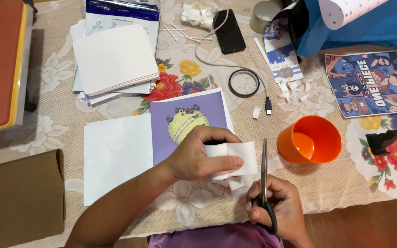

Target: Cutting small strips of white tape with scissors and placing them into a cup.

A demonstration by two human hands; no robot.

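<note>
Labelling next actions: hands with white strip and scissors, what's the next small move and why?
Probably close the scissors across the white strip. The left hand pinches the strip with its free end reaching towards the blades, and the right hand holds the scissors upright, blade edge right beside that end. Small white offcuts already lie under the hands.

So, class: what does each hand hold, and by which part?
The left hand pinches a white strip by its left end. The right hand holds scissors by the black handles, blades pointing up beside the strip.
</note>
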